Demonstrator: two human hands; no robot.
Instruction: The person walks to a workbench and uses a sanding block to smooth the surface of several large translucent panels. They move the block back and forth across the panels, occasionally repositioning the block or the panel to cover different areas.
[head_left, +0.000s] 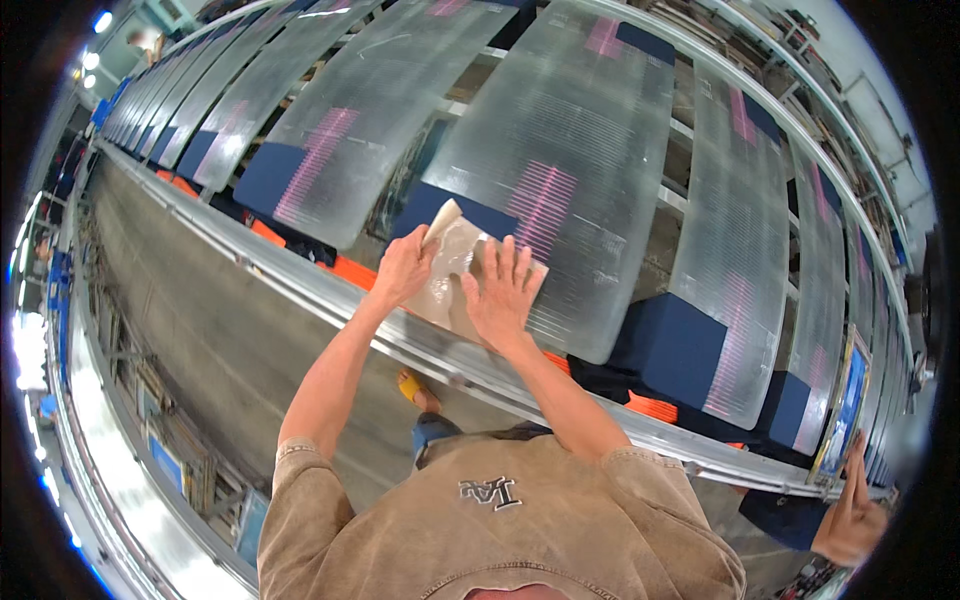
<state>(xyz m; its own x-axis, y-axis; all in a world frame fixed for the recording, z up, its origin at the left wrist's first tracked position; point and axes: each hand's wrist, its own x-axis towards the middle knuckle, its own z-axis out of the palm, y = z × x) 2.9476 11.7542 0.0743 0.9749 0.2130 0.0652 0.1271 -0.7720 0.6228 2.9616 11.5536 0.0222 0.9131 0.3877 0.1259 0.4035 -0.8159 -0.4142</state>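
Observation:
My left hand (405, 262) pinches the raised, curled edge of a beige sheet (442, 289) with a glossy, wrinkled patch on it. My right hand (504, 296) lies flat on the same sheet, fingers spread, gripping nothing. Under the sheet's far side is a dark navy fabric piece (427, 206), laid on the near left corner of a shiny translucent printing board (592, 142). Pink ruled marks (546, 206) run along the board beside the fabric. The sheet partly hides the fabric and that corner.
A metal rail (300, 281) passes between my body and the row of boards. To the right, another navy piece (671, 349) covers a neighbouring board's corner. Orange parts (651, 406) show beneath the boards. A person (847, 517) at far right holds a framed screen (844, 405).

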